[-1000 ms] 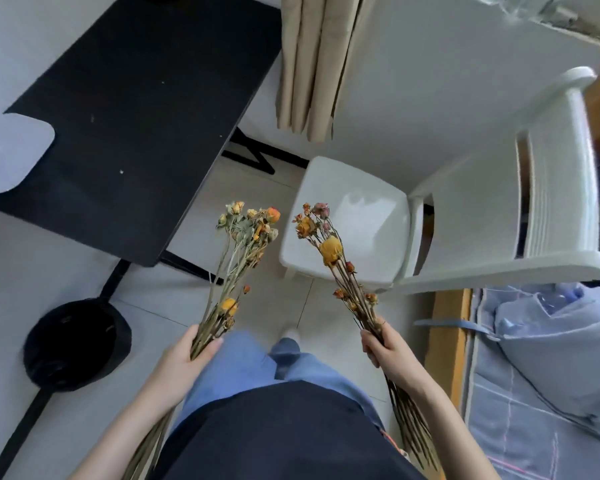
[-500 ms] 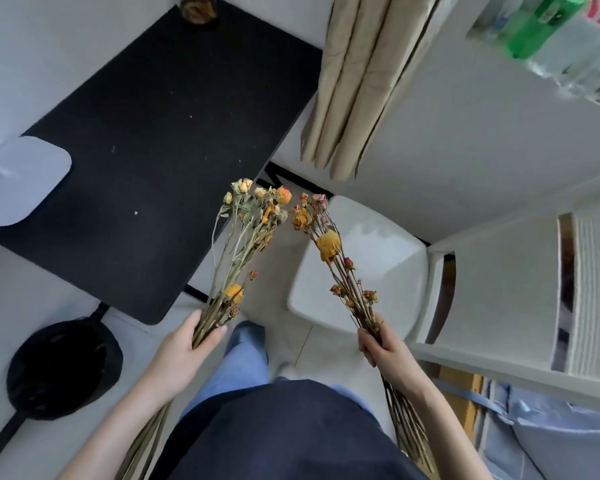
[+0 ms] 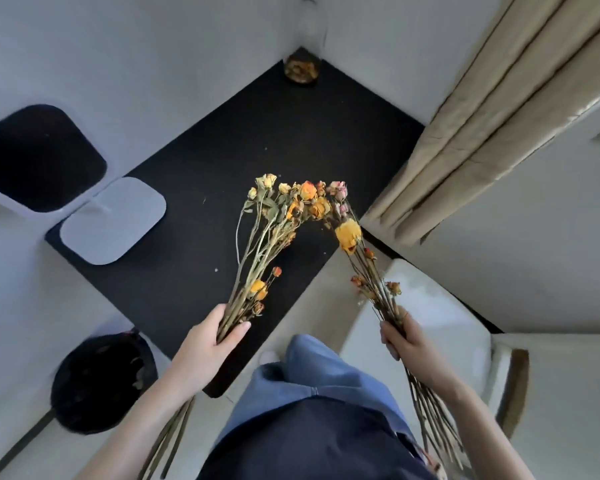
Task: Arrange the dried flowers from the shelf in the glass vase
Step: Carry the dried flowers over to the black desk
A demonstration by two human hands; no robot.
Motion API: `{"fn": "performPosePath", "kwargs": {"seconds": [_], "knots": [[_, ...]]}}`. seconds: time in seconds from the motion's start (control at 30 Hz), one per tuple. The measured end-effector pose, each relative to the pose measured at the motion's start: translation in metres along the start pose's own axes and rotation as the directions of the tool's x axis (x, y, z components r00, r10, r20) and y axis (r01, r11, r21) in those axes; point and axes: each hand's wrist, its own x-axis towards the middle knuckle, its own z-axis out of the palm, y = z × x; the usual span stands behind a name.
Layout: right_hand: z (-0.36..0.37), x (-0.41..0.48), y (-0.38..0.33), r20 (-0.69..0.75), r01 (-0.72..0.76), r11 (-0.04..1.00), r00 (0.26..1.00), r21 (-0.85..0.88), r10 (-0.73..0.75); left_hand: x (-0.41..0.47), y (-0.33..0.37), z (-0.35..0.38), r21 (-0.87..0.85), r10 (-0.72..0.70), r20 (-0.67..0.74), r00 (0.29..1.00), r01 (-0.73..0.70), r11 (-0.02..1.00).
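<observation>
Since the vase (image 3: pixel 300 67) stands well apart at the table's (image 3: pixel 222 161) far corner, the step is judged to be carrying. Left hand (image 3: pixel 208 337) grips one flower bunch (image 3: pixel 267 233) by the stems; right hand (image 3: pixel 402 341) grips the second bunch (image 3: pixel 359 261). Count: two bunches, one vase. Next: lower stem ends into its mouth.

Matt black tabletop (image 3: pixel 257 133), cloth curtain (image 3: pixel 499 116), brittle dried flowers (image 3: pixel 291 202)

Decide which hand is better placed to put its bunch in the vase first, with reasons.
Left, probably. The left hand holds its bunch over the table, where the vase stands in the far corner. The right hand is beside the table, over the chair.
</observation>
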Motion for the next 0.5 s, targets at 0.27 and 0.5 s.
{"fn": "performPosePath", "kwargs": {"seconds": [0.27, 0.5], "knots": [[-0.015, 0.073, -0.047, 0.106, 0.061, 0.983, 0.993, -0.173, -0.043, 0.032, -0.001, -0.014, -0.076, -0.076, -0.135, 0.988, 0.066, 0.995], [-0.038, 0.147, -0.08, 0.19, 0.148, 0.965, 0.976, -0.219, -0.107, 0.078, 0.021, -0.014, -0.122, -0.119, -0.235, 0.965, 0.092, 0.988]]}}
